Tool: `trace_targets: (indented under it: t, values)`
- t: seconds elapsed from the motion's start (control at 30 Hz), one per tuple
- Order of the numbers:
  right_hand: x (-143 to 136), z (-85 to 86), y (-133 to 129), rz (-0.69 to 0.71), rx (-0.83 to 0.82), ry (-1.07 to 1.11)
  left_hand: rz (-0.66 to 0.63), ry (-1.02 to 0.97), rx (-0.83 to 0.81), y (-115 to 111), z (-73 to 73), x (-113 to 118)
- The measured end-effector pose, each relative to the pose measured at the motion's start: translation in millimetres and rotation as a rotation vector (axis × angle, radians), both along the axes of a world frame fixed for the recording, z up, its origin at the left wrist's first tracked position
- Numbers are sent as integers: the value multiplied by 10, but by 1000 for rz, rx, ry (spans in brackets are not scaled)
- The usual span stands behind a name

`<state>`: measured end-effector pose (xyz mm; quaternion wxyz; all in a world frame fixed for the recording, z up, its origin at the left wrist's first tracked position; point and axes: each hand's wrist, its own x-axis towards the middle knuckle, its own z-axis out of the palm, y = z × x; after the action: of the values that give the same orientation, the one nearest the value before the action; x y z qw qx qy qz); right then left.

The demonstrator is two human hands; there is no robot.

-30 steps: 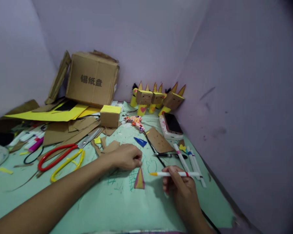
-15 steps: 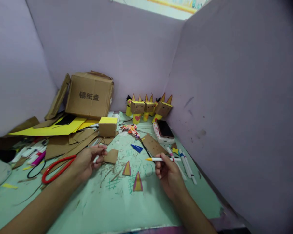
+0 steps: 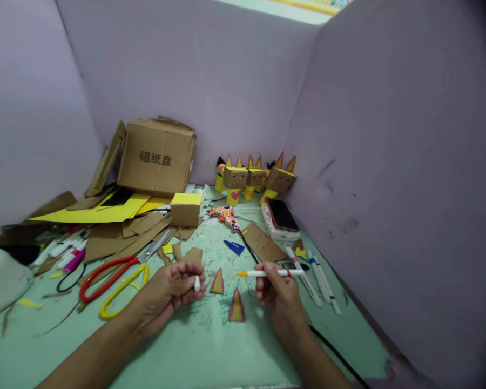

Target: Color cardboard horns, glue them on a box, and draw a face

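Note:
My right hand (image 3: 278, 292) grips a white marker (image 3: 294, 273) whose uncapped yellow-orange end points left. In my left hand (image 3: 174, 292) a small white cap (image 3: 197, 282) is pinched between thumb and fingers. Between the hands, two pointed cardboard pieces with purple edges lie flat on the green tabletop: a smaller one (image 3: 217, 282) and a larger one (image 3: 237, 306). Beside my left wrist are scissors (image 3: 125, 270) with one red and one yellow handle. Several capped markers (image 3: 322, 278) lie just right of my right hand.
At the back left leans a cardboard box (image 3: 156, 156) above yellow sheets and scraps. A small yellow-topped box (image 3: 186, 210), a patterned glue gun (image 3: 224, 216) and a blue triangle (image 3: 234, 247) are mid-table. Cardboard figures (image 3: 235, 178) and a phone (image 3: 282, 214) sit toward the back right.
My left hand has moved right and toward me with the cap, uncovering the scissors. The marker stays in my right hand, and the whole view has shifted slightly.

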<state>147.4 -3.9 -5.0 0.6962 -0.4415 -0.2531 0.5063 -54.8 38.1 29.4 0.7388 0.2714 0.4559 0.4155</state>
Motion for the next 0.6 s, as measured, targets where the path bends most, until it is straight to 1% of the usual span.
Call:
trace_targets:
  t: [0.07, 0.1, 0.17, 0.23, 0.3, 0.37, 0.47, 0.53, 0.6]
  values:
    - [-73, -5, -40, 53, 5, -24, -123, 4, 98, -43, -55, 24]
    - [-101, -9, -58, 83, 11, -38, -160, -4, 147, -57, -85, 36]
    - [-132, -16, -87, 124, 21, -69, -191, -11, 231, -71, -141, 57]
    - [-138, -23, -105, 121, 26, -84, -221, 16, 309, -75, -177, 78]
    - [-132, -27, -113, 107, 26, -80, -267, 82, 395, -85, -181, 94]
    - [-122, -29, -116, 101, 22, -76, -296, 190, 499, -105, -160, 102]
    - [-103, -28, -114, 62, 13, -66, -304, 413, 634, -144, -127, 94]
    - [-78, -29, -113, -10, 31, -61, -299, 595, 691, -161, -128, 74]
    - [-37, -31, -121, -122, 64, -80, -272, 774, 753, -170, -139, 45]
